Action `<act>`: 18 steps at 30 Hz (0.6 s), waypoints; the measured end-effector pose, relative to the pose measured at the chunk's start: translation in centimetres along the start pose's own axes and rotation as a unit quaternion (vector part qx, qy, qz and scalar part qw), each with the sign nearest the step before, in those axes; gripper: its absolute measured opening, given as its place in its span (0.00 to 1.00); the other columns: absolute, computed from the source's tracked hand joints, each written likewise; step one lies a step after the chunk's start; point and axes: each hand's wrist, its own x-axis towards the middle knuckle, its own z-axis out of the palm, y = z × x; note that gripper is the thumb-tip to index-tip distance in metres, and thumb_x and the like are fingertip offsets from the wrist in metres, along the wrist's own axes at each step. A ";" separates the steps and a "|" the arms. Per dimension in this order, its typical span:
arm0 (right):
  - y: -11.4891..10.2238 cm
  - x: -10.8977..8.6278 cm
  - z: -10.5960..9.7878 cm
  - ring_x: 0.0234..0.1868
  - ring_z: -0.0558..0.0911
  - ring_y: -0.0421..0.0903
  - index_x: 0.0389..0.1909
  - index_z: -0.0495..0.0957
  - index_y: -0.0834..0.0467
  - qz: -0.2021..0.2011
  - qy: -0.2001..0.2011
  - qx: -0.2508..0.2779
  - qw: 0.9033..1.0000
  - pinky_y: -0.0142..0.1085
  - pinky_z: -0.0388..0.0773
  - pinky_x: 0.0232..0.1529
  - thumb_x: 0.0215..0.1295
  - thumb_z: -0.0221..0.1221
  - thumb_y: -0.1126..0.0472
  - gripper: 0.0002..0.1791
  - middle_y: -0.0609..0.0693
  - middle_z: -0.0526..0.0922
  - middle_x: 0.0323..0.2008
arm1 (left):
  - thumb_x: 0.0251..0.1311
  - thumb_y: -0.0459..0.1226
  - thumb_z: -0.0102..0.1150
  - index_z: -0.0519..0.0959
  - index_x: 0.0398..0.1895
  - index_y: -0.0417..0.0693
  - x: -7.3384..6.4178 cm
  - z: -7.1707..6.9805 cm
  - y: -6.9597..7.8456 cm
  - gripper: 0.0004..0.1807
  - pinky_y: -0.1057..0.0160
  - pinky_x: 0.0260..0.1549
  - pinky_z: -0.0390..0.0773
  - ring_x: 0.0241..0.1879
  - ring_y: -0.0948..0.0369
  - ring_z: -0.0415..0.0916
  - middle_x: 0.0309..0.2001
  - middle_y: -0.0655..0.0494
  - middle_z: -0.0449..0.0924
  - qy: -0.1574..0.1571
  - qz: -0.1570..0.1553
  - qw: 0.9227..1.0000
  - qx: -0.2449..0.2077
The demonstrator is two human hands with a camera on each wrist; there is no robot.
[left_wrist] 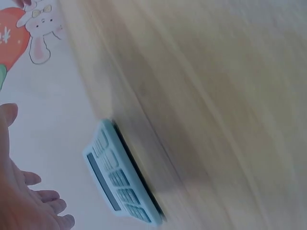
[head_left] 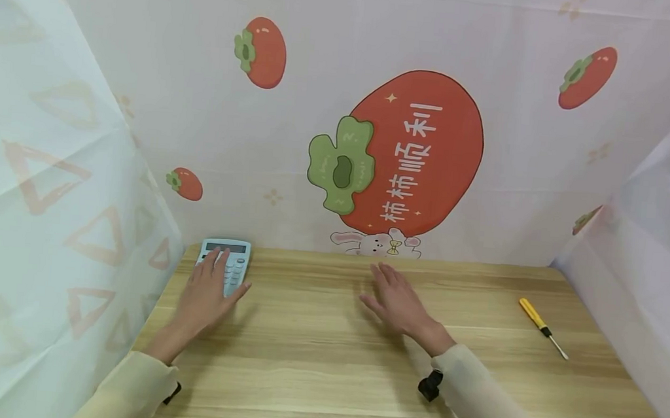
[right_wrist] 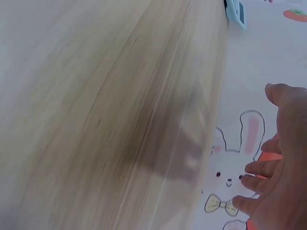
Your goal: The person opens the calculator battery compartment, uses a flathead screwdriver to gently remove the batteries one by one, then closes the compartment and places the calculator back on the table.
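A light blue calculator (head_left: 237,273) lies at the back left of the wooden table. My left hand (head_left: 205,294) is over it in the head view, fingers extended and thumb spread, hiding part of the keys. In the left wrist view the calculator (left_wrist: 120,177) appears apart from the hand (left_wrist: 24,196), with a gap between them. My right hand (head_left: 401,303) hovers above the middle of the table with straight fingers, holding nothing. A screwdriver (head_left: 533,314) with a yellow handle and metal shaft lies to the right, well away from that hand.
The wooden table (head_left: 299,364) meets a white cloth wall (head_left: 286,225) at the back, printed with persimmons and a rabbit. White cloth (head_left: 30,257) also hangs along the left side, and more cloth (head_left: 661,261) along the right.
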 end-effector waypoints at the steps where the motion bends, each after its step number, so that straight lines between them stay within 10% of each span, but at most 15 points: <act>1: -0.2 0.2 0.1 0.80 0.62 0.66 0.81 0.58 0.66 -0.002 -0.002 0.007 1.000 0.62 0.59 0.78 0.78 0.58 0.40 0.45 0.69 0.62 0.79 | 0.72 0.54 0.63 0.54 0.81 0.30 0.0 -0.2 -0.2 0.50 0.29 0.73 0.56 0.75 0.28 0.54 0.78 0.26 0.54 0.000 -0.005 1.000 -0.005; 18: -3.7 3.2 2.1 0.80 0.64 0.61 0.81 0.59 0.63 -0.019 -0.030 0.080 0.996 0.57 0.63 0.77 0.80 0.57 0.42 0.41 0.64 0.63 0.79 | 0.75 0.45 0.61 0.59 0.76 0.29 0.6 -0.9 -3.6 0.39 0.32 0.70 0.59 0.73 0.31 0.59 0.71 0.25 0.62 0.074 -0.090 0.984 -0.138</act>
